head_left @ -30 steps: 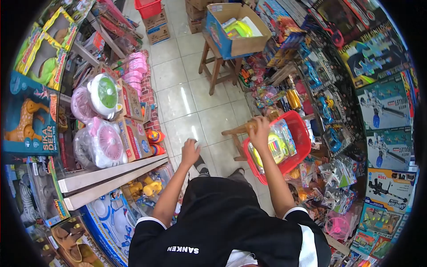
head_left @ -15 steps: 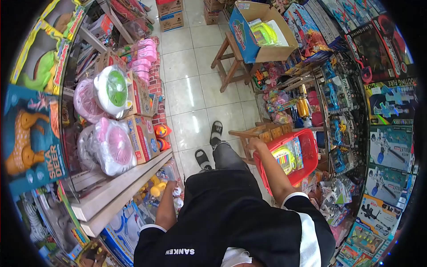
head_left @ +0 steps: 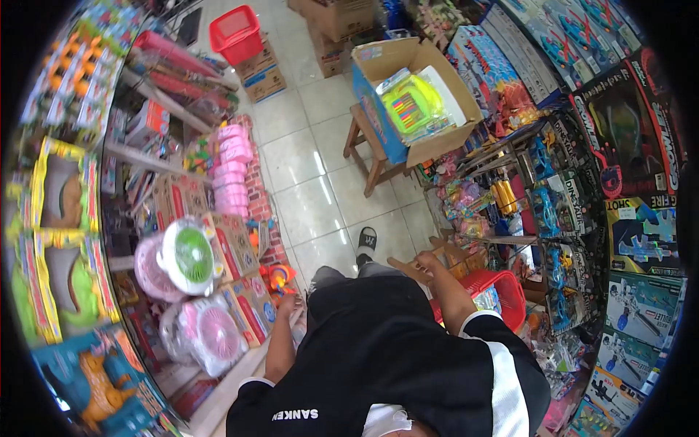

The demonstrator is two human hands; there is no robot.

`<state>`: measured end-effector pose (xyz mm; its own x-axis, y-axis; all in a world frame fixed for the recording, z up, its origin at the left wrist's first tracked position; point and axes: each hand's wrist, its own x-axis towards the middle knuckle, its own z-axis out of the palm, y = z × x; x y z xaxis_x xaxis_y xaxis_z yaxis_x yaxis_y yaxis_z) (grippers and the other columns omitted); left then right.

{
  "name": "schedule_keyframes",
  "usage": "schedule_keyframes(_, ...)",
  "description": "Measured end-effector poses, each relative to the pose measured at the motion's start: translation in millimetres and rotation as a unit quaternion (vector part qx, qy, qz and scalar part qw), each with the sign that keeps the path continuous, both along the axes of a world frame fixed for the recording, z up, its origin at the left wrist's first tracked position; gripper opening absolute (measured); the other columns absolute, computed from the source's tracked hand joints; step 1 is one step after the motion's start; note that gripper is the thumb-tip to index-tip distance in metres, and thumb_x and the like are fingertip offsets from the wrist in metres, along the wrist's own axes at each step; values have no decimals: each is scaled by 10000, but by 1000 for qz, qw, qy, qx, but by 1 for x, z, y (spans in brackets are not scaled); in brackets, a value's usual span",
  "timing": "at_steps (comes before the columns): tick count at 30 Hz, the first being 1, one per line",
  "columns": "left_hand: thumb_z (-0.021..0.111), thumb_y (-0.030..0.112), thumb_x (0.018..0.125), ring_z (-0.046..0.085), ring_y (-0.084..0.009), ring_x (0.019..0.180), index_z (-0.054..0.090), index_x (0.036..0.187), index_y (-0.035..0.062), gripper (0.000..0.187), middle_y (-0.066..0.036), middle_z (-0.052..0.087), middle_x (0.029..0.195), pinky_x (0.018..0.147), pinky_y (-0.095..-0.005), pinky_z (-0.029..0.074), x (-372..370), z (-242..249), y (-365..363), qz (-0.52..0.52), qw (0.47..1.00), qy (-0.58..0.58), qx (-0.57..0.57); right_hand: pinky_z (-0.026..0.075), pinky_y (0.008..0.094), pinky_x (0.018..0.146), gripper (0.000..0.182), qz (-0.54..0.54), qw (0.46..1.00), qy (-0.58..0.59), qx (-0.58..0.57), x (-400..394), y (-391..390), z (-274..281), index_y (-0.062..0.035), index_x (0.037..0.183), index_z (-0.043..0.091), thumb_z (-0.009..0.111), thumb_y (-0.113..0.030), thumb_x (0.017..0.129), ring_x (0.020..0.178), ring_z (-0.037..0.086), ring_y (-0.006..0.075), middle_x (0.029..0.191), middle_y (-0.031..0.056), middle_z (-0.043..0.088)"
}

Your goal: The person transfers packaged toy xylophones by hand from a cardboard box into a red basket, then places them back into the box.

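My left hand (head_left: 289, 303) hangs by my left side near the shelf edge. Its fingers look loosely extended, with nothing seen in them. My right hand (head_left: 429, 261) is out to the right, fingers slightly bent, near a brown wooden stool or carton edge (head_left: 408, 271); no object shows in it. Under and behind my right forearm is a red plastic basket (head_left: 515, 295) with a packaged item (head_left: 486, 300) inside, partly hidden by the arm. Ahead, an open cardboard box (head_left: 437, 151) on a wooden stool (head_left: 375, 170) contains yellow-green packaged toys (head_left: 413, 103).
Wrapped toy fans (head_left: 191, 251) and cartons (head_left: 247, 309) line the left shelf. Boxed toys (head_left: 633, 237) fill the right rack. A tiled floor aisle (head_left: 298, 153) runs ahead, with a second red basket (head_left: 237, 36) on stacked cartons (head_left: 262, 73).
The view has moved forward along the aisle; shelves, fans and the cardboard box sit lower in view. A second red basket has come into sight. The near basket is now more hidden by my arm.
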<state>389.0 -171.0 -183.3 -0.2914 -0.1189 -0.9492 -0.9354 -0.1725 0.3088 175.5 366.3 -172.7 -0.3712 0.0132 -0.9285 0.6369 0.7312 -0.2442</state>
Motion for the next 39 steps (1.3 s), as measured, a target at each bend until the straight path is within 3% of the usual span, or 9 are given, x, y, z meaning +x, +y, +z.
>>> schedule_keyframes(9, 484, 213, 982, 670, -199, 693, 606, 1154, 34, 276, -93, 694, 947, 583, -325, 487, -180, 14, 4, -52, 990, 108, -69, 569, 439, 671, 176, 62, 992, 109, 32, -67, 21, -8, -5, 805, 712, 686, -120, 674, 701, 688, 344, 834, 209, 683)
schedule_keyframes(12, 511, 242, 972, 683, -203, 739, 620, 1130, 43, 277, -104, 698, 939, 574, -352, 486, -202, -13, -2, -85, 990, 103, -48, 565, 385, 573, 351, 118, 981, 140, 61, -94, 8, 33, -34, 1196, 587, 583, -244, 915, 712, 687, 241, 947, 130, 682)
schedule_keyframes(17, 541, 283, 939, 709, -280, 857, 656, 1103, 47, 309, -148, 708, 1025, 648, -458, 519, -254, -80, -26, -188, 979, -42, -63, 546, 415, 616, 325, -44, 975, 210, 53, -126, 25, 30, -19, 1104, 624, 637, -198, 833, 783, 677, 290, 932, 161, 676)
schedule_keyframes(19, 538, 322, 871, 666, -374, 1006, 680, 1145, 40, 418, -254, 650, 1142, 926, -428, 492, -275, -115, -47, -530, 782, 172, -279, 530, 420, 674, 273, 90, 906, 399, 112, -140, 35, 52, -7, 986, 663, 674, -202, 796, 827, 676, 294, 883, 161, 678)
schedule_keyframes(20, 506, 314, 886, 655, -398, 1017, 690, 1106, 14, 415, -263, 664, 1076, 904, -447, 492, -318, -68, -36, -416, 878, 105, -212, 523, 408, 671, 268, 213, 830, 494, 146, -164, 33, 81, -1, 996, 656, 661, -213, 833, 800, 675, 268, 878, 144, 682)
schedule_keyframes(22, 545, 278, 921, 669, -223, 817, 705, 1040, 6, 337, -140, 709, 885, 716, -353, 517, -378, -23, -15, -136, 960, 157, -189, 508, 385, 684, 263, -395, 856, 334, -3, -201, 70, 66, 3, 1024, 650, 642, -218, 882, 770, 655, 229, 875, 124, 682)
schedule_keyframes(28, 529, 247, 1010, 631, -158, 932, 583, 1186, 26, 287, -89, 640, 1126, 812, -285, 500, -549, 120, 98, 36, 883, 451, -124, 498, 387, 698, 215, -294, 647, 664, 231, -347, 12, 240, -8, 1045, 619, 601, -172, 907, 751, 634, 273, 873, 144, 666)
schedule_keyframes(35, 530, 208, 1005, 598, -160, 1061, 556, 1230, 41, 282, -70, 612, 1160, 896, -313, 470, -629, 235, 276, -63, 837, 542, -41, 485, 440, 830, 259, -42, 823, 567, 20, -453, -1, 195, 4, 1053, 624, 634, -169, 860, 985, 615, 322, 1039, 181, 628)
schedule_keyframes(39, 512, 279, 1011, 586, -161, 1071, 556, 1260, 65, 331, -56, 611, 1194, 907, -322, 458, -647, 213, 337, 35, 909, 399, 117, 446, 464, 856, 326, 165, 826, 512, 168, -474, -11, 174, 34, 1016, 632, 677, -237, 839, 1012, 564, 328, 1043, 191, 597)
